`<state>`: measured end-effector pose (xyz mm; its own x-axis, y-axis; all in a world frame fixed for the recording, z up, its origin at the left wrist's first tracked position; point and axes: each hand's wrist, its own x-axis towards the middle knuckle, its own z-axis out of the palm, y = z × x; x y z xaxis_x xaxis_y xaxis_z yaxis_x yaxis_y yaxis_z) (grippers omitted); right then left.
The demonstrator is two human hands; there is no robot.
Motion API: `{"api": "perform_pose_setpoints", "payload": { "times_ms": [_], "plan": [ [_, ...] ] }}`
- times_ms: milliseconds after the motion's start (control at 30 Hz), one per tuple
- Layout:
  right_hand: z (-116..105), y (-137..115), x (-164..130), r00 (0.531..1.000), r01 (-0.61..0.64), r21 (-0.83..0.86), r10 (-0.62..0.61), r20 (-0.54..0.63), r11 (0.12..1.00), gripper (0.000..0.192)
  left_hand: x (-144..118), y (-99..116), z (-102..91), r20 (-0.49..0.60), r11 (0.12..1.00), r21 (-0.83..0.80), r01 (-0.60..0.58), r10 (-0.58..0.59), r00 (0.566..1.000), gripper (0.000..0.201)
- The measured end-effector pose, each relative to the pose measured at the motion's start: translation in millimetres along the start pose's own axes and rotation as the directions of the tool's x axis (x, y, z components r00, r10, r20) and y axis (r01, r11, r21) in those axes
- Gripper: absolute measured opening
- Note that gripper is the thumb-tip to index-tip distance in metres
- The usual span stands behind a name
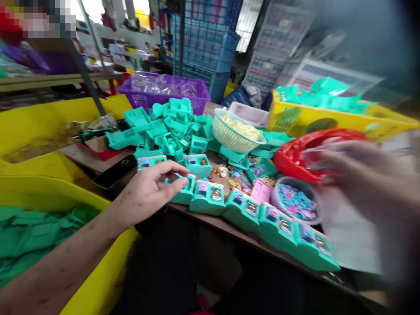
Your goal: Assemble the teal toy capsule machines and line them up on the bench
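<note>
Meanwhile the left hand (149, 190) rested on a teal toy (182, 190) at the near edge of the desk (98, 159), fingers (175, 183) loosely curled over it, first in a row of such toys. The right hand (357, 175) was blurred; its grip could not be told, near a red bag (295, 157).

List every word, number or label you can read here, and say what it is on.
No text can be read.
Printed sheets at the back right: rows of print, too small and blurred.
Round sticker on the yellow crate: blurred.
Teal toy pieces by the left hand: small stickers, no legible writing.
Right hand: motion-blurred.
</note>
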<state>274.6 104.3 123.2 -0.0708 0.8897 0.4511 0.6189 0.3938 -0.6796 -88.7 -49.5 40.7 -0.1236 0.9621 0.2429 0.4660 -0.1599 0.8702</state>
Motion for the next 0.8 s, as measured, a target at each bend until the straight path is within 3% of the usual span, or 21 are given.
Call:
{"api": "perform_pose_setpoints", "payload": {
  "times_ms": [67, 133, 233, 300, 367, 433, 467, 600, 700, 800],
  "plan": [
    [25.0, -19.0, -32.5, 0.969, -0.145, 0.311, 0.071, 0.237, 0.939, 0.034, 5.0, 14.4, 22.4, 0.031, 0.981, -0.192, -0.017, 0.023, 0.999, 0.043],
    [62.5, -36.8, -58.5, 0.902, -0.300, 0.518, 0.063, 0.426, 0.801, 0.041, 9.4, 26.0, 39.6, 0.064, 0.954, -0.287, -0.085, 0.107, 0.992, 0.051],
    [114.7, -58.3, -83.5, 0.856, -0.382, 0.620, 0.010, 0.517, 0.685, 0.043, 15.4, 28.5, 46.9, 0.059, 0.950, -0.222, -0.219, 0.237, 0.970, 0.035],
    [134.0, -66.5, -91.0, 0.829, -0.433, 0.638, 0.003, 0.560, 0.637, 0.041, 17.7, 19.8, 39.9, 0.037, 0.955, -0.184, -0.234, 0.245, 0.969, 0.027],
    [142.3, -68.5, -91.8, 0.772, -0.514, 0.617, 0.007, 0.636, 0.596, 0.039, 17.1, 8.0, 28.6, 0.027, 0.961, -0.203, -0.186, 0.195, 0.980, 0.030],
    [145.9, -65.8, -88.6, 0.718, -0.558, 0.574, 0.002, 0.696, 0.598, 0.040, 14.3, -2.8, 17.5, 0.028, 0.966, -0.212, -0.145, 0.155, 0.988, 0.033],
    [147.5, -63.5, -86.4, 0.713, -0.549, 0.559, -0.001, 0.701, 0.621, 0.041, 12.8, -7.4, 12.3, 0.025, 0.971, -0.195, -0.139, 0.147, 0.989, 0.031],
    [154.5, -52.6, -77.0, 0.765, -0.434, 0.535, -0.017, 0.644, 0.725, 0.051, 13.7, -25.2, -15.2, -0.003, 0.985, -0.108, -0.134, 0.134, 0.991, 0.034],
    [156.4, -46.0, -69.6, 0.792, -0.387, 0.518, -0.013, 0.610, 0.763, 0.066, 26.4, -44.2, -50.4, -0.045, 0.987, -0.145, -0.073, 0.067, 0.997, 0.050],
    [156.4, -42.3, -62.3, 0.803, -0.310, 0.417, 0.000, 0.596, 0.855, 0.072, 47.0, -67.2, -88.1, -0.065, 0.998, -0.050, -0.026, 0.023, 0.998, 0.044]
  ]
}}
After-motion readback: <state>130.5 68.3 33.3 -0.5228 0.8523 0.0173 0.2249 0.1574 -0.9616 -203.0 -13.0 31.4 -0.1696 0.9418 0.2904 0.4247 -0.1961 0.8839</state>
